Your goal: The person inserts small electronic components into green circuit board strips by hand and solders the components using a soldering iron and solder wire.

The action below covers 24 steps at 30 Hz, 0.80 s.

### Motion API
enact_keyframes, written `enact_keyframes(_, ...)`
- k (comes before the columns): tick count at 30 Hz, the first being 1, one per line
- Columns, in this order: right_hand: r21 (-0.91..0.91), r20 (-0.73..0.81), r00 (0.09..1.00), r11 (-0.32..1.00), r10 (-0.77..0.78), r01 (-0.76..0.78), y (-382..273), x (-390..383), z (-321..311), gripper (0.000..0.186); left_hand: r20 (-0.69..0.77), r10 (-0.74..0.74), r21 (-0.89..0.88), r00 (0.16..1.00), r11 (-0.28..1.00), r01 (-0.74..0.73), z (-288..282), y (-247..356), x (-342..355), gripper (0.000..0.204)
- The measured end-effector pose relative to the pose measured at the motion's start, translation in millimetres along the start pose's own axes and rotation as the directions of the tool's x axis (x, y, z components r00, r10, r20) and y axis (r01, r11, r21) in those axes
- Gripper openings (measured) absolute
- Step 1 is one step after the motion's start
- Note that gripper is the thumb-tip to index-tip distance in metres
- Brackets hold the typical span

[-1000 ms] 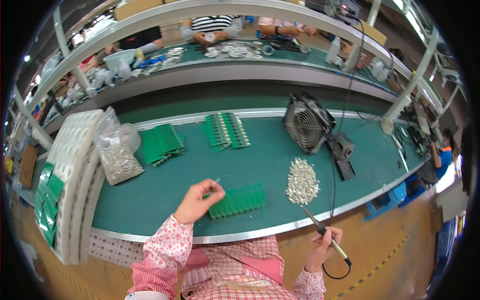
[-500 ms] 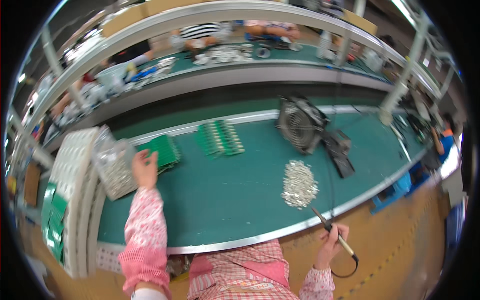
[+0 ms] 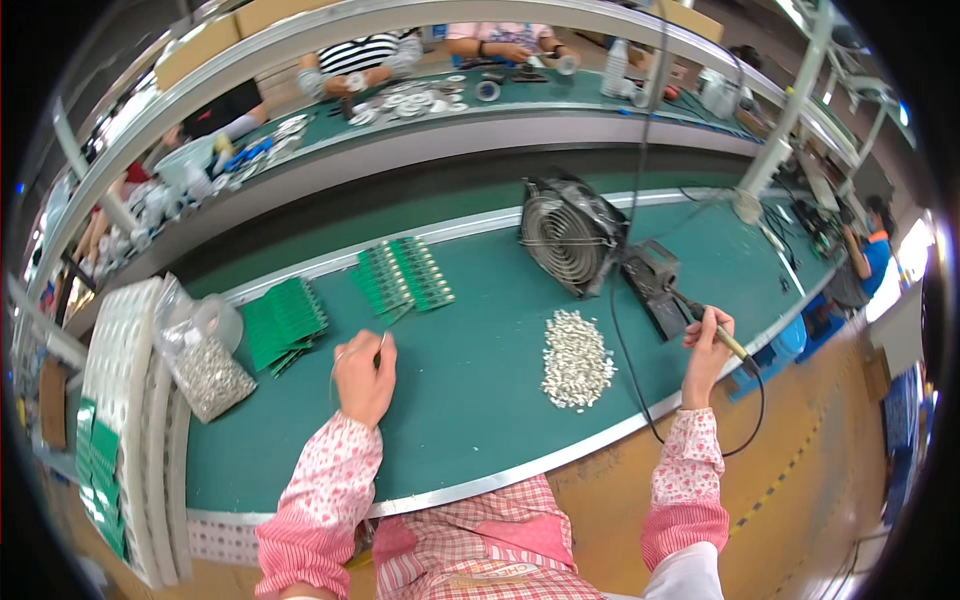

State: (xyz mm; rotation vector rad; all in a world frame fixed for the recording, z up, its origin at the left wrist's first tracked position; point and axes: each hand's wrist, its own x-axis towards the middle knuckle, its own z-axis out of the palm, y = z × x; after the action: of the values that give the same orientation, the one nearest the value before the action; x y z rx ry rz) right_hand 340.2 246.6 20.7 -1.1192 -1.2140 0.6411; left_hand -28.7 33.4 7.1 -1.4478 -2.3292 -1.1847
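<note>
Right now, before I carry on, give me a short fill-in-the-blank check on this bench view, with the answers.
The tool in the right hand is a corded soldering ____.
The circuit boards nearest the left hand are coloured ____.
Beyond the loose pile of silvery pieces stands a black ____ with a round wire guard.
At the left of the worktop, more small pieces sit inside a clear plastic ____.

Missing words: iron; green; fan; bag.

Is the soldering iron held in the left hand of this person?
No, the right hand holds the soldering iron, to the right of the pile of small pale pieces.
</note>
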Motion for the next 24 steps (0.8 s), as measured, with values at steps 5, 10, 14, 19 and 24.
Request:
enact_keyframes(5, 0.117, 0.119, 0.982, 0.980, 0.147, -0.161, 19.0, 15.6, 37.4, 0.022, -0.048, -0.113, 0.180, 0.992, 0.976, 0.120, 19.5, -30.9, 48.7, 0.030)
enact_keyframes(10, 0.363, 0.338, 0.842, 0.767, 0.421, -0.529, 26.3, 26.0, 36.9, 0.028, 0.034, -0.170, 0.358, 0.985, 0.922, 0.147, 44.8, -20.5, 98.7, 0.049)
enact_keyframes(14, 0.412, 0.414, 0.741, 0.617, 0.529, -0.671, 27.5, 7.2, 11.7, 0.028, 0.243, -0.176, 0.505, 0.954, 0.863, 0.031, 67.3, -21.8, 131.0, 0.080)
enact_keyframes(19, -0.136, 0.449, 0.886, 0.989, 0.119, -0.064, -32.1, -82.0, 15.6, 0.017, 0.432, -0.075, 0.399, 0.899, 0.910, -0.116, 67.2, -54.4, 167.7, 0.088)
enact_keyframes(24, -0.230, 0.564, 0.713, 0.750, -0.417, 0.621, -41.0, -107.1, 18.6, 0.023, 0.529, 0.111, 0.171, 0.841, 0.957, -0.234, 86.3, -48.8, 187.5, 0.085)
